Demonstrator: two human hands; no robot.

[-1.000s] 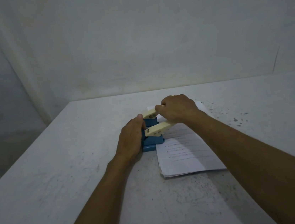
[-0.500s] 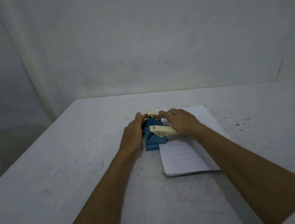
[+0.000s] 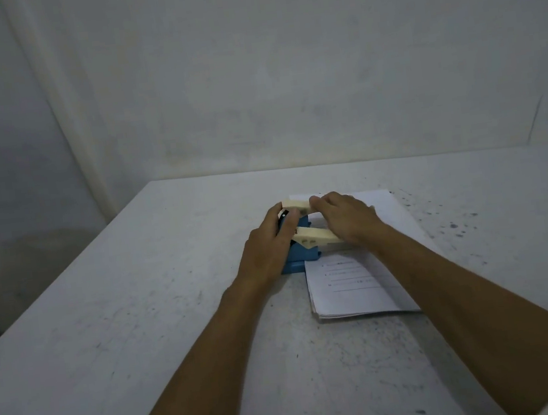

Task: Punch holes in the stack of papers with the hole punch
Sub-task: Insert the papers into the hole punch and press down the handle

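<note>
A blue hole punch (image 3: pixel 301 257) with two cream levers stands near the middle of the white table (image 3: pixel 140 310). A stack of printed papers (image 3: pixel 351 287) lies to its right, with its left edge tucked into the punch. My left hand (image 3: pixel 267 246) wraps the punch's left side and back, thumb up by the far lever. My right hand (image 3: pixel 346 219) lies palm down across both levers, fingers spread over them and over the paper. The punch's slot and the paper's left margin are hidden under my hands.
The table's left edge runs diagonally from the far corner toward me, with a dim floor beyond it. A plain wall stands right behind the table. Dark specks mark the table surface to the right of the papers.
My right hand went from a closed grip on the far lever to lying flat across both levers. The camera tilted slightly, so the table sits a little lower in view.
</note>
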